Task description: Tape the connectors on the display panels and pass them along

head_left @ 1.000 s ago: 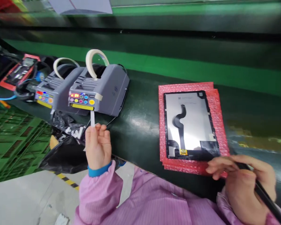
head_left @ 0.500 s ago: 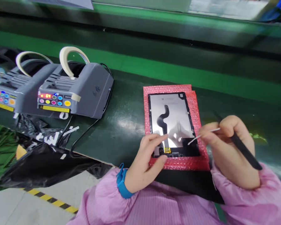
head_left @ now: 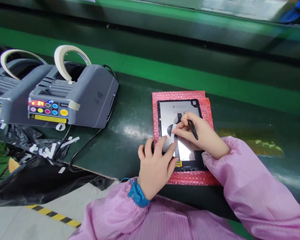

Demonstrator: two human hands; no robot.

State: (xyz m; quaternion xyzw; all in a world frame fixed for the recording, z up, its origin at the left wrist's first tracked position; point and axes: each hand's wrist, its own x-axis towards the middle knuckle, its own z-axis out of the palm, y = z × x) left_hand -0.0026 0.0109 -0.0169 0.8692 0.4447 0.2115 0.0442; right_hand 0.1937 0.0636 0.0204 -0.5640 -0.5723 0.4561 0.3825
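Observation:
A tablet screen assembly [head_left: 167, 111] lies back side up, with a silver panel and a black frame. A black flex cable [head_left: 170, 129] curves down its middle to a yellow-taped connector [head_left: 179, 164]. My right hand [head_left: 206, 135] pinches a short white strip of tape [head_left: 173, 134] against the cable. A slim black tool [head_left: 193, 129], its kind unclear, is also tucked in that hand. My left hand [head_left: 153, 168] is open, fingers spread, fingertips on the panel's lower left beside the cable. Part of the cable is hidden under my hands.
Red bubble wrap [head_left: 207, 115] lies under the screen on the dark green bench [head_left: 133, 106]. A grey tape dispenser [head_left: 95, 96] stands at left with a second one beside it. A black plastic bag [head_left: 40, 183] with white tape scraps hangs at the bench edge. Amber film [head_left: 260, 145] lies at right.
My right hand has moved left over the screen, bringing the white tape strip onto the cable. My left hand has shifted slightly down and left, its fingers spread wider.

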